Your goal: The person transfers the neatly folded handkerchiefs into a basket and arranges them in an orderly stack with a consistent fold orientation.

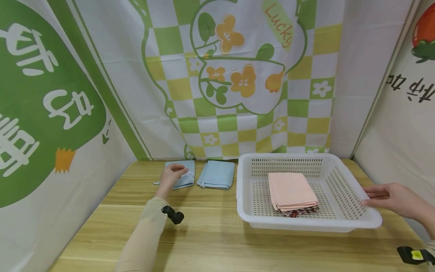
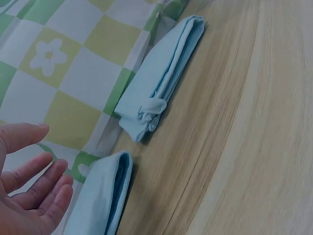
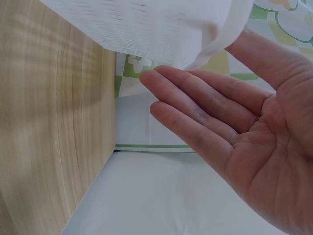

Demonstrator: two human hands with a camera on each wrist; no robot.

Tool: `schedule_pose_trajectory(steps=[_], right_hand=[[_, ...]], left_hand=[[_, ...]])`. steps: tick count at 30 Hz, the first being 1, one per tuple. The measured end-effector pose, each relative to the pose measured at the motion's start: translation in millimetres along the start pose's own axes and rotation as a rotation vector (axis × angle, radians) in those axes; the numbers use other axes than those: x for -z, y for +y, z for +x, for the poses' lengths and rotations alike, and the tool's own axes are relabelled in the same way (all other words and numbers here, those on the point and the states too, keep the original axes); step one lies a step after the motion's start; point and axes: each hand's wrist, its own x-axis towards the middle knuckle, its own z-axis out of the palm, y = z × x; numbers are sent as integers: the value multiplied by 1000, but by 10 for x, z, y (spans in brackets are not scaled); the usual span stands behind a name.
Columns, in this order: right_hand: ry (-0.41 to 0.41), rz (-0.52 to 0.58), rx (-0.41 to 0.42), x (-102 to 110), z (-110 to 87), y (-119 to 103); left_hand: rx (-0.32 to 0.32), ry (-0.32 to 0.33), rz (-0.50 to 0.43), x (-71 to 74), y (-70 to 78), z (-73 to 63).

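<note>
In the head view, my left hand [image 1: 172,176] is over a folded light-blue cloth [image 1: 185,182] at the back left of the table. The left wrist view shows that hand with its fingers loosely bent and nothing between them, beside the near blue cloth [image 2: 100,196]. A second folded blue cloth [image 1: 216,174] lies just right of the first. My right hand [image 1: 391,198] is at the right rim of a white plastic basket [image 1: 251,217]. Its fingers lie nearly straight, with the fingertips and thumb right at the rim. Inside the basket is a folded pink cloth [image 1: 292,190].
Beneath the pink cloth, a dark patterned cloth [image 1: 299,212] shows at its edge. The wooden table [image 1: 204,241] meets a checked fabric backdrop [image 1: 221,132] at the back. Printed panels stand on the left and right.
</note>
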Motion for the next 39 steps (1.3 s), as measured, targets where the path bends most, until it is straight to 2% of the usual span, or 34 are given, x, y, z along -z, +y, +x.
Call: schedule_pose_trajectory(steps=[9, 15, 22, 34, 39], right_hand=[[4, -7, -2, 5, -4, 0], [2, -8, -7, 4, 0, 8], [-1, -10, -11, 2, -1, 6], [-3, -20, -11, 7, 6, -13], [-1, -19, -7, 2, 6, -4]], left_hand=[[-6, 8, 0, 97, -57, -22], [4, 12, 8, 154, -148, 4], [15, 38, 48, 208, -209, 21], [24, 77, 87, 381, -289, 35], [51, 84, 106, 416, -317, 35]])
